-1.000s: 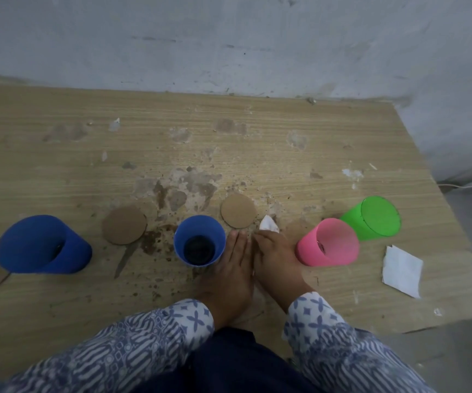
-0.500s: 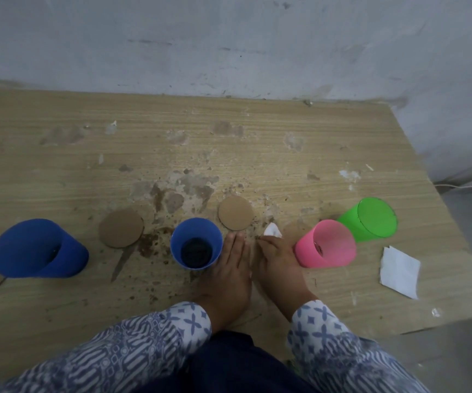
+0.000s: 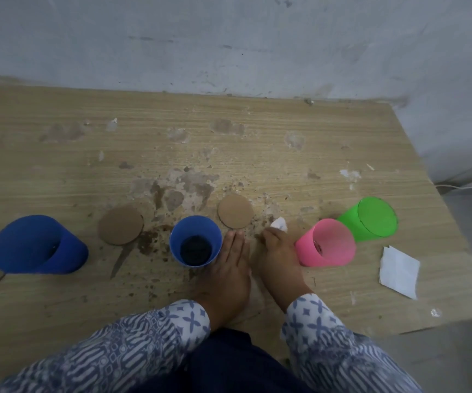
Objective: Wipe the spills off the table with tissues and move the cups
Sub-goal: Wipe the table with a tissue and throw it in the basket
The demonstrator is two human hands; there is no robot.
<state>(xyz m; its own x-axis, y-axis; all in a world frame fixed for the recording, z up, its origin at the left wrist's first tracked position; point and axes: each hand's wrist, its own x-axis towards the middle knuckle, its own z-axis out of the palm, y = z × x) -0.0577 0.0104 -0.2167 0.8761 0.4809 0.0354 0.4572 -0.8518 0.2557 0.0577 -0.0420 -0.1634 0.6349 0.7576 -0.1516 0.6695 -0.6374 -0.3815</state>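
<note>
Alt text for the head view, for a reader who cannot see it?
A person's right hand holds a crumpled tissue on a stained table, while the left hand lies flat beside a small blue cup with dark contents. A larger blue cup, a pink cup and a green cup stand in line, near two cardboard discs and a folded tissue.

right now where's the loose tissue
In the head view the loose tissue lies flat near the right front corner of the table, just right of the pink cup and nearer the person than the green cup.
</note>
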